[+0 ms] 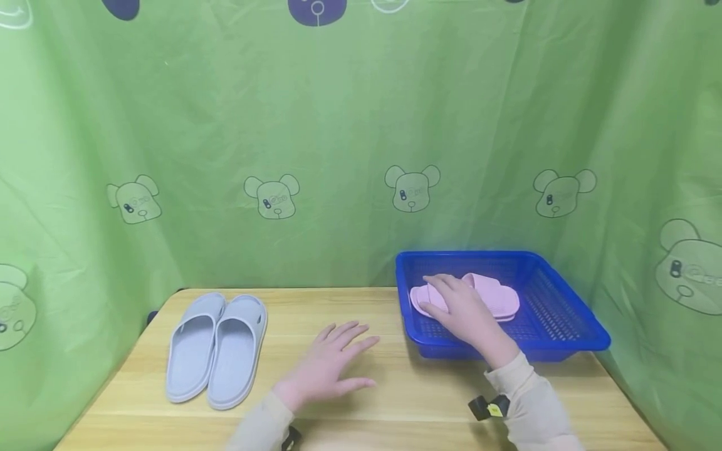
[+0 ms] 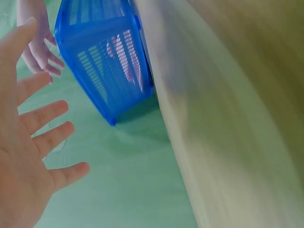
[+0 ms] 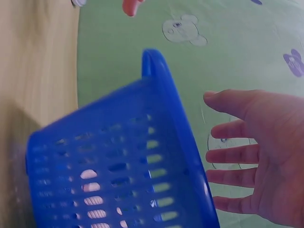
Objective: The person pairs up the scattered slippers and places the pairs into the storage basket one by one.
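Note:
In the head view my right hand (image 1: 459, 310) hovers over the blue basket (image 1: 564, 341), fingers spread and relaxed, holding nothing. Inside that basket lie pink slippers (image 1: 496, 297), partly hidden behind the hand. The right wrist view shows the same hand (image 3: 270, 152) above the basket's rim (image 3: 178, 118), palm free. My left hand (image 1: 327, 366) is held over the table between the basket and a pair of grey slippers (image 1: 235, 357), its fingers spread. Nothing is in the left palm (image 2: 23, 156) in the left wrist view.
The wooden table (image 1: 361, 419) carries the grey slippers at left and the basket at back right. A green curtain (image 1: 338, 125) with bear prints hangs behind and along both sides. A black wrist device (image 1: 487, 407) with a yellow tag sits at the right sleeve.

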Demonstrator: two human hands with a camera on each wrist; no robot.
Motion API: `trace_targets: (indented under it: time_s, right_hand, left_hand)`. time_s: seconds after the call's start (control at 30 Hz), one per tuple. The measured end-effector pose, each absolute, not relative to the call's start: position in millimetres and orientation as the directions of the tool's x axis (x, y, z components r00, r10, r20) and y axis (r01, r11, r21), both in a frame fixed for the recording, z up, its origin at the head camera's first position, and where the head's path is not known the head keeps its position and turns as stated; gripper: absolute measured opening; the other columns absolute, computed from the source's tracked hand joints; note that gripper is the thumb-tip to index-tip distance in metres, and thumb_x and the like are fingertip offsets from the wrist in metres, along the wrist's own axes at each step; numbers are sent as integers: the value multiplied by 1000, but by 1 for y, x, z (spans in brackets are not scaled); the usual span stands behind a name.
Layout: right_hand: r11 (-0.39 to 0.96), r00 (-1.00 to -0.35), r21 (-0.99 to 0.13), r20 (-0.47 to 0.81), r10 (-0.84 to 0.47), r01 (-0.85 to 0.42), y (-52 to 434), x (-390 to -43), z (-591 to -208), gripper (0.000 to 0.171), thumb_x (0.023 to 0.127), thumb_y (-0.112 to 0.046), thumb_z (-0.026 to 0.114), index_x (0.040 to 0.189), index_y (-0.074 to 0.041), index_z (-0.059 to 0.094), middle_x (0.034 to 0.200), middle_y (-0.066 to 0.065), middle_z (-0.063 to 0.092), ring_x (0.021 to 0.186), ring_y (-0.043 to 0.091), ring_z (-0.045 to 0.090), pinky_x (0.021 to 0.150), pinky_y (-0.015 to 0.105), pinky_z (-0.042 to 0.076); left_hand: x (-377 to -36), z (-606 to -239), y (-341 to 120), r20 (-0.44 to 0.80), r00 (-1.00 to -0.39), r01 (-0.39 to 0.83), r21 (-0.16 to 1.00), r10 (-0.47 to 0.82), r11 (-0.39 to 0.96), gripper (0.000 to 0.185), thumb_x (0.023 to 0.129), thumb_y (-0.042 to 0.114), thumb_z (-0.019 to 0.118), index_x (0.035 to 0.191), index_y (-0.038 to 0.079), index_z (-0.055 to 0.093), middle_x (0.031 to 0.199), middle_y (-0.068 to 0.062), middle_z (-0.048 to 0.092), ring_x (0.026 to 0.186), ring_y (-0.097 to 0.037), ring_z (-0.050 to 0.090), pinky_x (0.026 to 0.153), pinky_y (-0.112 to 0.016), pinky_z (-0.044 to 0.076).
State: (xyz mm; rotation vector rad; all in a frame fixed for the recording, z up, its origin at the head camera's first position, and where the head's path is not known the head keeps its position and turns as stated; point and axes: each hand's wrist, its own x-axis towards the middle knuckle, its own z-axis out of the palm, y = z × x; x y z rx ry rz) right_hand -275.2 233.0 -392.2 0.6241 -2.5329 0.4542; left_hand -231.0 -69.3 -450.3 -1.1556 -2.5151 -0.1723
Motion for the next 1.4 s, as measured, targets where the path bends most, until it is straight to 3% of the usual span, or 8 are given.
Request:
trace_targets:
  time_s: [0.2,0.53,0.9,1.23,1.4]
  right_hand:
    - [816,-710,-139,588,-388,-561,221,-272,-399,54,85,-36,73,128,-5,61,122,18,64,113,37,61,98,54,49]
    - [764,-585,-18,655,-478,-644,200,-269,-408,53,80,-33,76,123,-3,64,117,16,66,109,35,63,88,54,53]
    - [734,-578,6,611,-541,-680,174,-263,-417,53,84,-38,73,122,-3,63,123,18,64,116,37,60,104,52,46]
    - [683,-536,25,599,-595,-730,149,-261,-423,51,85,-39,72,123,-7,63,120,14,66,115,33,60,104,49,47]
    - [679,-548,9,582,-601,-734,138,-260,-426,51,85,-40,71,124,-9,63,121,12,65,116,32,60,104,49,47]
  left_hand:
    - [-237,-447,-87,423,-616,725,-28,665,689,68,91,67,46,145,25,45,149,-4,48,140,-27,42,114,-56,35]
    - [-248,-437,-114,535,-596,718,20,599,696,62,91,60,54,135,17,57,134,-6,60,128,-29,53,108,-55,41]
    - [-257,-427,-145,573,-630,656,31,524,754,54,85,52,67,124,15,65,123,-4,67,116,-26,61,103,-49,48]
    - [-263,-421,-177,629,-650,597,77,426,798,51,83,47,71,120,12,67,119,-8,69,113,-28,63,100,-50,49]
    - [-267,-420,-193,661,-643,575,82,388,814,49,82,45,73,118,12,68,117,-9,70,110,-30,65,97,-50,50]
